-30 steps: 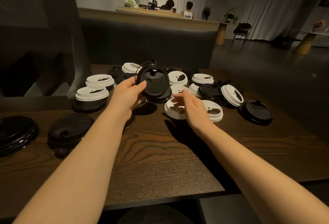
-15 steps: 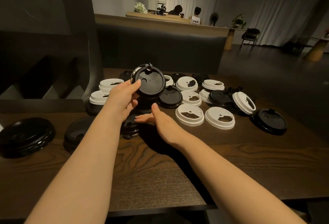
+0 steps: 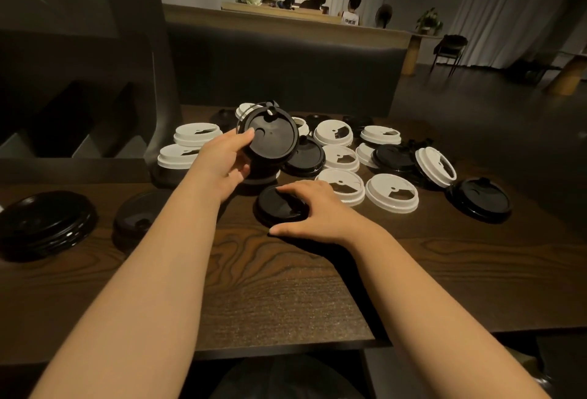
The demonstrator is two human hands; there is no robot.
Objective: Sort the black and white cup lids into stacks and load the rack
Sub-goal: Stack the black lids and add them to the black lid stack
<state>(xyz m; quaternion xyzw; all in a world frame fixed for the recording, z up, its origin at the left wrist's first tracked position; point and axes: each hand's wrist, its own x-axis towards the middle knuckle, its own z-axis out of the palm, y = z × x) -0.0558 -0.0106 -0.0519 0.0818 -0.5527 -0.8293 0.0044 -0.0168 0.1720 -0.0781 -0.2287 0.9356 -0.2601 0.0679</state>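
My left hand holds a small stack of black lids tilted up above the table. My right hand grips a single black lid lying flat on the table, fingers over its far rim and thumb at its near rim. Beyond it lie several white lids and black lids scattered flat. Two short stacks of white lids stand at the left. A stack of black lids sits at the far left, with another black lid beside it.
The dark wooden table has bare wood near its front edge. A dark rack with slanted slots stands at the back left. One black lid lies at the right. A padded bench back runs behind the table.
My right hand drew back from the white lids toward me and closed over a black lid on the table. My left hand kept holding its black stack up.
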